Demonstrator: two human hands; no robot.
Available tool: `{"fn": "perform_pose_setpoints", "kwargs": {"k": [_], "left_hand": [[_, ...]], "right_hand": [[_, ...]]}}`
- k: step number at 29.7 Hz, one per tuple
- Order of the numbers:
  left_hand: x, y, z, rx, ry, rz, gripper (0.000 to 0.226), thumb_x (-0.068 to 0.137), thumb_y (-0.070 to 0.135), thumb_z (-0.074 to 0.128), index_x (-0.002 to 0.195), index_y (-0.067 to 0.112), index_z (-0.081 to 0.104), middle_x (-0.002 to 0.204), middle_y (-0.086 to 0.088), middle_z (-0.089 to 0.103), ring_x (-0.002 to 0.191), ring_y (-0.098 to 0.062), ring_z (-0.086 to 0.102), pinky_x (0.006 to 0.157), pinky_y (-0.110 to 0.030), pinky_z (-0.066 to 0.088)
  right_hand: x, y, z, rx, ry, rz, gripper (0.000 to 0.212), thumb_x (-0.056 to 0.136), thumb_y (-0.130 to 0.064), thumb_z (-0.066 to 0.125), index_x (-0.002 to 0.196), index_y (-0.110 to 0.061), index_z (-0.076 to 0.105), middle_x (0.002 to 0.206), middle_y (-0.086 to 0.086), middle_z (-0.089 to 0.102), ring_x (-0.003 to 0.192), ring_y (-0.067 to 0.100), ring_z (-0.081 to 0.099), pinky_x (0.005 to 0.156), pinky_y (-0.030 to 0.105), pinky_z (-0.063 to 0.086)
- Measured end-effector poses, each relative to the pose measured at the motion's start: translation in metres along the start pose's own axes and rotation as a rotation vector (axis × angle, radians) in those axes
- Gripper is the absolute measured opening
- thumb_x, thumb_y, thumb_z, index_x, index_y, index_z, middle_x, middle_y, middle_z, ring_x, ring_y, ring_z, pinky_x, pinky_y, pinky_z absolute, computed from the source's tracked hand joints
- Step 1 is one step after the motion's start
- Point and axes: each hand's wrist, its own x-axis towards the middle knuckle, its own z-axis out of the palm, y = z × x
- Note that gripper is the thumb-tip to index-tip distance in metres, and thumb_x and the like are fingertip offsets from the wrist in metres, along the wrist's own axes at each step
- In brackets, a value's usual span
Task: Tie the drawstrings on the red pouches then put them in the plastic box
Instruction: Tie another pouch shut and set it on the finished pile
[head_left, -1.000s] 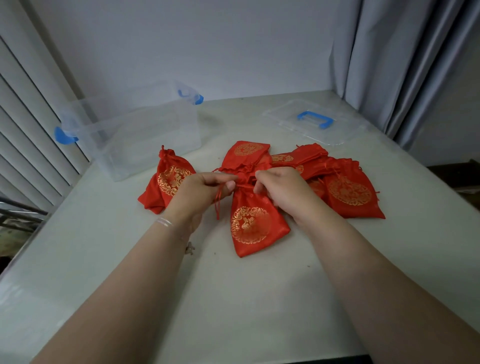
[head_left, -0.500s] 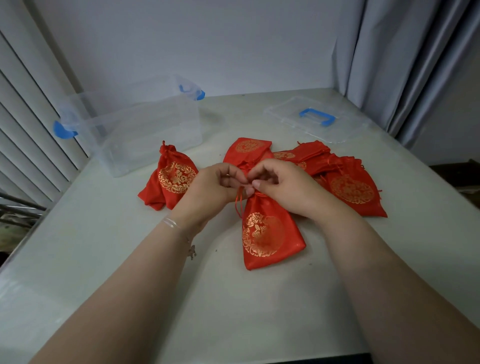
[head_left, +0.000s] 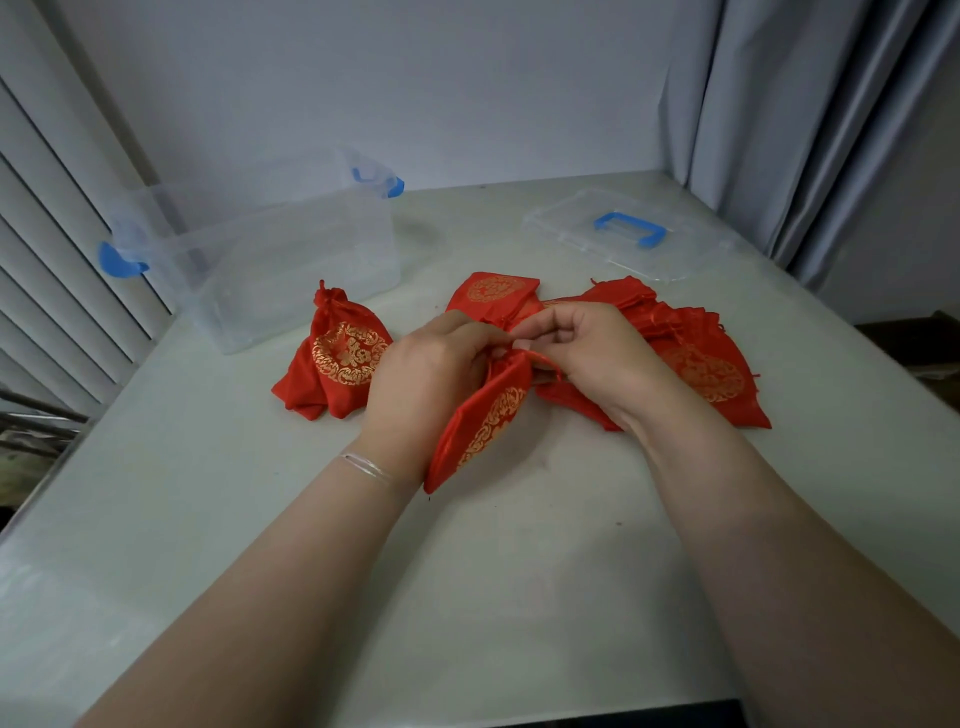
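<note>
Both hands, left hand (head_left: 431, 374) and right hand (head_left: 597, 358), meet, fingers curled.

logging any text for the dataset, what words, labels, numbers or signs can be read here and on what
No text reads clearly in this frame.
Pouch on the left: gold round emblem with a character-like motif at its centre, too blurred to read.
Held pouch: gold emblem seen at a slant and creased, unreadable.
Pouches on the right: gold emblems partly hidden, unreadable.
Plastic box and lid: no label or print visible.
</note>
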Motion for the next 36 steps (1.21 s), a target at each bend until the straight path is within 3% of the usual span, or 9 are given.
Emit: {"fn": "perform_pose_setpoints", "kwargs": {"k": [4,8,11,14,18,24,30,34,36], "left_hand": [[0.004,0.004,-0.001,0.078,0.001,-0.019,0.037,0.086,0.036,0.042,0.089,0.013,0.072,0.083,-0.007,0.066,0.066,-0.031,0.064,0.049,-0.041,0.051],[0.0,0.007,-0.002,0.084,0.067,0.108,0.03,0.091,0.027,0.047,0.088,0.012,0.071,0.084,-0.007,0.066,0.063,-0.029,0.063,0.042,-0.038,0.048],[0.002,0.006,-0.002,0.077,0.126,0.144,0.033,0.096,0.028,0.044,0.088,0.012,0.072,0.087,-0.007,0.065,0.061,-0.028,0.062,0.041,-0.037,0.047],[0.0,0.007,-0.004,0.057,0.157,0.196,0.051,0.102,0.038,0.031,0.089,0.012,0.073,0.089,-0.008,0.065,0.062,-0.027,0.061,0.041,-0.036,0.046],[0.001,0.002,-0.003,0.082,0.191,0.28,0.037,0.1,0.026,0.042,0.087,0.012,0.074,0.087,-0.006,0.066,0.069,-0.025,0.062,0.046,-0.037,0.046],[0.002,-0.004,-0.003,0.093,0.205,0.348,0.022,0.094,0.01,0.054,0.086,0.011,0.074,0.086,-0.007,0.068,0.074,-0.026,0.064,0.051,-0.037,0.048],[0.002,-0.006,-0.005,0.147,0.261,0.359,0.024,0.095,0.008,0.051,0.087,0.008,0.074,0.086,-0.008,0.069,0.073,-0.026,0.065,0.053,-0.037,0.049],[0.002,-0.009,-0.008,0.129,0.296,0.363,0.015,0.093,0.006,0.06,0.088,0.005,0.074,0.086,-0.009,0.069,0.072,-0.025,0.065,0.054,-0.037,0.049],[0.001,-0.009,-0.009,0.118,0.307,0.371,0.011,0.091,0.004,0.063,0.088,0.005,0.074,0.085,-0.009,0.068,0.072,-0.025,0.064,0.054,-0.038,0.049]], "right_hand": [[0.002,0.002,0.002,-0.05,0.03,-0.044,0.018,0.082,0.003,0.066,0.078,-0.015,0.065,0.077,0.016,0.066,0.063,0.015,0.064,0.062,0.027,0.056],[0.002,0.003,-0.006,-0.058,-0.097,0.016,0.02,0.086,-0.003,0.064,0.079,-0.02,0.071,0.078,0.008,0.07,0.07,0.016,0.063,0.073,0.03,0.052],[0.001,0.002,-0.014,-0.057,-0.21,0.05,0.02,0.087,-0.004,0.062,0.081,-0.02,0.071,0.067,-0.005,0.066,0.062,0.005,0.058,0.064,0.02,0.048],[0.0,-0.002,-0.021,-0.072,-0.306,0.055,0.018,0.087,-0.002,0.061,0.085,-0.018,0.069,0.062,-0.008,0.063,0.056,0.001,0.055,0.056,0.015,0.046],[0.0,-0.005,-0.026,-0.076,-0.373,0.041,0.017,0.085,0.001,0.062,0.086,-0.014,0.069,0.063,-0.008,0.066,0.058,0.003,0.059,0.06,0.016,0.048],[0.0,-0.005,-0.022,-0.191,-0.289,-0.122,0.015,0.083,0.002,0.065,0.085,-0.012,0.07,0.075,-0.001,0.068,0.07,0.001,0.061,0.07,0.014,0.049],[-0.003,-0.007,-0.015,-0.253,-0.184,-0.252,0.013,0.084,-0.002,0.065,0.087,-0.014,0.069,0.083,0.006,0.066,0.072,0.012,0.06,0.067,0.018,0.049],[-0.004,-0.012,-0.013,-0.256,-0.166,-0.364,0.024,0.084,-0.002,0.065,0.087,-0.025,0.069,0.087,-0.009,0.064,0.084,0.006,0.059,0.079,0.02,0.049],[-0.004,-0.012,-0.013,-0.226,-0.185,-0.324,0.022,0.084,-0.004,0.065,0.088,-0.026,0.07,0.085,0.0,0.068,0.081,0.006,0.061,0.078,0.02,0.048]]}}
